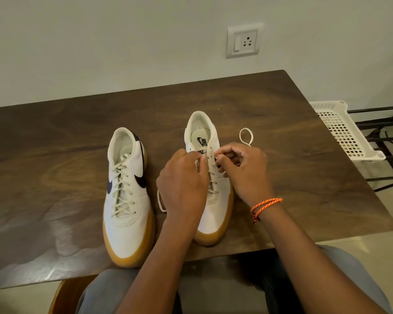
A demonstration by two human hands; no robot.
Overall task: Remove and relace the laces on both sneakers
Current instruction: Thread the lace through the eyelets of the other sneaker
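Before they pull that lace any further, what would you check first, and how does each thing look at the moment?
1. Left hand pinches cream lace near the top eyelets: ok.
2. Right hand has a grip on the lace: ok.
3. Right white gum-soled sneaker flat on brown wooden table: ok.
4. Loose loop free of snags: ok.
5. Lace tip entering an eyelet: cannot tell.
6. Left white gum-soled sneaker laced: ok.

"NIKE" stands on the insole [202, 141] beyond the pinching fingers; again on the tongue label [200, 152] between both hands.
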